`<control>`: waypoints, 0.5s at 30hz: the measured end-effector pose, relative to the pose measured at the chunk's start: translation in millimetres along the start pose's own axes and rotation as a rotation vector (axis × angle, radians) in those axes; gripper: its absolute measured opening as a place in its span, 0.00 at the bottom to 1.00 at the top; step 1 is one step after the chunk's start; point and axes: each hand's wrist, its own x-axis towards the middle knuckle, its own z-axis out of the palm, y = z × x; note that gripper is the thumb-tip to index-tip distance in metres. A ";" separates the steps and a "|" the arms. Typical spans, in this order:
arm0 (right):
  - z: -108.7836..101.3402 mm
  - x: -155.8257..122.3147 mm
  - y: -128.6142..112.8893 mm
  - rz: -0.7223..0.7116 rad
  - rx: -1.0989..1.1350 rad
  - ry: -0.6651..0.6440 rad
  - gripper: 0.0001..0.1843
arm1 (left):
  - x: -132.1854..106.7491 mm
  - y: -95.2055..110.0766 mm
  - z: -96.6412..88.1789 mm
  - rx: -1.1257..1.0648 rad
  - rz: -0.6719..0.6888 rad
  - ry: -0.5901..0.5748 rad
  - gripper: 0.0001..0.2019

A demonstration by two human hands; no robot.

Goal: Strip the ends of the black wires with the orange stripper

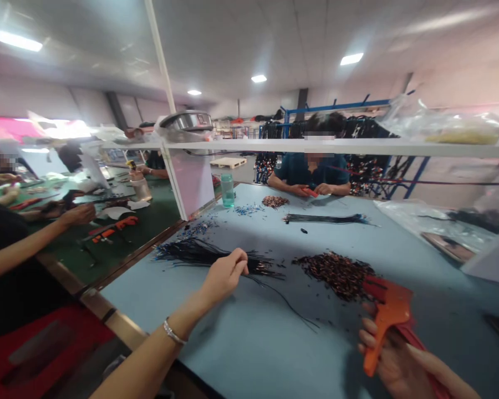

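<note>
My right hand (388, 349) is wrapped around an orange-and-red wire stripper (393, 310), its head angled up and to the left beside the pile of small dark and copper-coloured offcuts (336, 272). Over the right part of a bundle of thin black wires (191, 250) is my left hand (228, 271), its fingers pinched together. Whatever lies between those fingertips is hidden. A loose black wire (289, 303) trails from below that hand toward the lower right across the blue-grey tabletop (249, 343).
Across the table a person (311, 172) holds an orange tool. Before them lie a second wire bundle (326, 218), a copper-toned pile (275, 201) and blue bits (247, 210). A green bottle (228, 191) stands beside a divider. A white shelf (316, 146) spans above. Another person's arm (41, 241) is left.
</note>
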 end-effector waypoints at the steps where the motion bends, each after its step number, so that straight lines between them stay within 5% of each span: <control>1: 5.5 -2.0 0.3 -0.005 -0.010 -0.012 0.15 | 3.2 8.4 5.5 -0.031 0.022 -0.024 0.09; 8: 10.8 -14.8 4.0 0.003 -0.111 -0.078 0.25 | 27.4 61.3 77.6 -0.142 0.154 -0.156 0.09; 15: -9.7 22.6 28.6 0.080 -0.044 -0.188 0.14 | 18.1 56.2 106.2 -0.067 0.204 -0.101 0.12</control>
